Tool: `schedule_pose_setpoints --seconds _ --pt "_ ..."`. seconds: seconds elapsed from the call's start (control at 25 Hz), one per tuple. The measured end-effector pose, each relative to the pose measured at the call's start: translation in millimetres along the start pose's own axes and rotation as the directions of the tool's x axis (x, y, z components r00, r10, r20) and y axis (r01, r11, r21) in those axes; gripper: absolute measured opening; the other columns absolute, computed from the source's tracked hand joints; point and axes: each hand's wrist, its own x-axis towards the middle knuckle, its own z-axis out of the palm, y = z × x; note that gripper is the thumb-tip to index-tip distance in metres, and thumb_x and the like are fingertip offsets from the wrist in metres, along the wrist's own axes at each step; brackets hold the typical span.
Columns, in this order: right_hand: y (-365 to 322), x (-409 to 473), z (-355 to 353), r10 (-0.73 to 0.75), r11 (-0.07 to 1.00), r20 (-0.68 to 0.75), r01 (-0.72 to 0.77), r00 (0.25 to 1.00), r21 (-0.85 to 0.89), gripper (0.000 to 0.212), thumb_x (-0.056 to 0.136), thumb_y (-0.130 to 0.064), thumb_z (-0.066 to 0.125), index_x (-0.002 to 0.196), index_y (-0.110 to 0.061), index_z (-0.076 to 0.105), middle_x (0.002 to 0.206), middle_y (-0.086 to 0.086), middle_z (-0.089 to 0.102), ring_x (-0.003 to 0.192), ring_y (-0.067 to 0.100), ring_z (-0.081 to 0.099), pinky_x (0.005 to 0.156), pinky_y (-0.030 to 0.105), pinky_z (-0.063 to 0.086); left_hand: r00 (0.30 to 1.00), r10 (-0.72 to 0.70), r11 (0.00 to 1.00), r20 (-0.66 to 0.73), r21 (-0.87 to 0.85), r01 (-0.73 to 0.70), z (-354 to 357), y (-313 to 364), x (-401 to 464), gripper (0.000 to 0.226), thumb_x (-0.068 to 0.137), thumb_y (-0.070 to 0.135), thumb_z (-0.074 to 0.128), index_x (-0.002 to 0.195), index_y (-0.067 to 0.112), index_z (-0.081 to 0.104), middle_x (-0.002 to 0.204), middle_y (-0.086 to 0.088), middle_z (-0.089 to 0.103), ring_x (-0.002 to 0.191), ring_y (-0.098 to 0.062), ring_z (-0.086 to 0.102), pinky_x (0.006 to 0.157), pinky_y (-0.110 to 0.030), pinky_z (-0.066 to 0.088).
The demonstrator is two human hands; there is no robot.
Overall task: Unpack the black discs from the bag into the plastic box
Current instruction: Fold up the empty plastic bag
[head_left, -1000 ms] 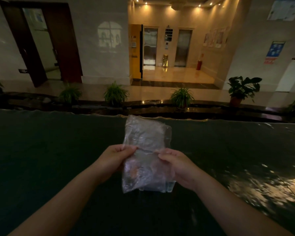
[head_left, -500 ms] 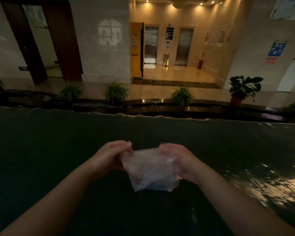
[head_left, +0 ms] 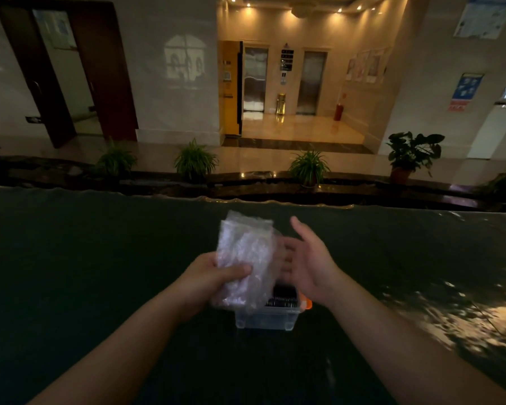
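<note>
The left hand point(head_left: 216, 280) grips the bag point(head_left: 244, 258) upright, its long axis vertical, directly above the plastic box point(head_left: 268, 318) holding black discs point(head_left: 284, 298). The right hand point(head_left: 310, 258) hovers empty, fingers spread, just right of the bag.

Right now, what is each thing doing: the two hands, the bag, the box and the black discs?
left hand: closed around the bag, holding it up over the box.
right hand: open, palm facing the bag, holding nothing.
bag: clear plastic, crumpled, upright; contents cannot be told.
plastic box: on the dark table, lid off, partly hidden by the bag.
black discs: lying inside the box.
</note>
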Motion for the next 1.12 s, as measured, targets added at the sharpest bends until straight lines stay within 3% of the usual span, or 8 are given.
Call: schedule_pose_setpoints --seconds 0.12,0.36,0.52,0.68,0.84,0.92,1.0,1.12 --pt "25.7 -8.2 2.7 0.071 0.994 0.091 -0.063 0.993 -0.085 0.078 0.075 -0.062 0.081 0.137 -0.018 0.063 0.128 0.014 0.074 0.118 0.035 0.071 0.102 0.054 0.055 0.995 0.039 0.992 -0.094 -0.112 -0.049 5.9 -5.6 3.4 0.046 0.083 0.023 0.081 0.124 0.010 0.066 0.115 -0.015 0.075 0.105 -0.034 0.073 0.081 -0.047 0.061" --pt "31.0 -7.7 4.3 0.003 0.992 0.013 -0.001 1.000 -0.123 0.016 0.092 -0.028 0.073 0.107 -0.031 0.079 0.118 0.007 0.079 0.109 0.029 0.076 0.093 0.049 0.062 0.999 0.031 0.996 -0.028 -0.088 -0.034 -2.7 -4.1 2.4 0.026 0.091 0.021 0.070 0.116 0.014 0.072 0.115 -0.016 0.074 0.106 -0.035 0.072 0.078 -0.041 0.061" --pt "30.9 -13.4 -1.0 -0.015 0.999 0.049 0.017 0.999 -0.040 0.024 0.096 -0.020 0.068 0.113 -0.035 0.077 0.118 0.009 0.079 0.105 0.030 0.077 0.073 0.035 0.064 0.998 0.070 0.988 0.000 -0.136 -0.069 -12.7 0.8 2.5 0.032 0.094 0.014 0.061 0.126 0.014 0.063 0.118 -0.016 0.073 0.109 -0.037 0.070 0.080 -0.045 0.062" --pt "38.4 -20.7 -6.9 -0.003 0.993 -0.051 0.009 0.999 0.117 0.033 0.098 -0.021 0.057 0.125 -0.005 0.068 0.126 0.022 0.073 0.117 0.040 0.071 0.087 0.047 0.061 0.994 0.077 0.995 0.072 -0.066 -0.072 -11.7 1.2 4.7 0.031 0.099 0.029 0.048 0.094 0.003 0.065 0.094 -0.018 0.066 0.083 -0.029 0.069 0.070 -0.039 0.058" --pt "42.2 -46.9 -19.4 -0.049 0.998 -0.054 0.051 0.997 0.027 0.038 0.098 -0.041 0.067 0.122 -0.012 0.073 0.129 0.017 0.072 0.121 0.036 0.069 0.093 0.047 0.058 0.975 0.168 0.936 0.149 0.287 -0.205 5.6 -2.0 17.2 0.017 0.078 0.024 0.083 0.089 0.020 0.071 0.101 -0.005 0.072 0.090 -0.023 0.074 0.071 -0.036 0.061" --pt "47.8 -67.2 -31.6 -0.074 0.996 -0.101 0.069 0.992 -0.049 0.029 0.088 -0.022 0.082 0.114 -0.015 0.073 0.129 0.017 0.069 0.117 0.035 0.071 0.087 0.043 0.060 0.952 0.215 0.907 0.216 0.317 -0.277 24.8 -8.2 28.3 0.029 0.076 0.014 0.086 0.094 0.029 0.069 0.106 -0.001 0.071 0.094 -0.023 0.074 0.069 -0.038 0.063" --pt "62.1 -93.6 -52.2 -0.092 0.996 -0.226 0.088 0.970 -0.029 0.052 0.077 -0.001 0.087 0.123 -0.013 0.065 0.127 0.018 0.070 0.112 0.036 0.073 0.083 0.043 0.061 0.922 0.245 0.889 0.299 0.309 -0.336 53.1 -19.7 40.2 0.039 0.078 0.013 0.086 0.100 0.038 0.066 0.107 0.006 0.072 0.093 -0.019 0.074 0.066 -0.032 0.063" --pt "92.9 -145.6 -83.4 -0.161 0.985 -0.347 0.170 0.924 -0.002 0.056 0.084 0.000 0.080 0.136 -0.005 0.063 0.127 0.025 0.070 0.115 0.038 0.069 0.094 0.047 0.057 0.872 0.212 0.863 0.442 0.334 -0.379 107.1 -50.9 56.4 0.043 0.080 0.022 0.086 0.107 0.045 0.062 0.105 0.012 0.072 0.092 -0.012 0.073 0.069 -0.031 0.061"
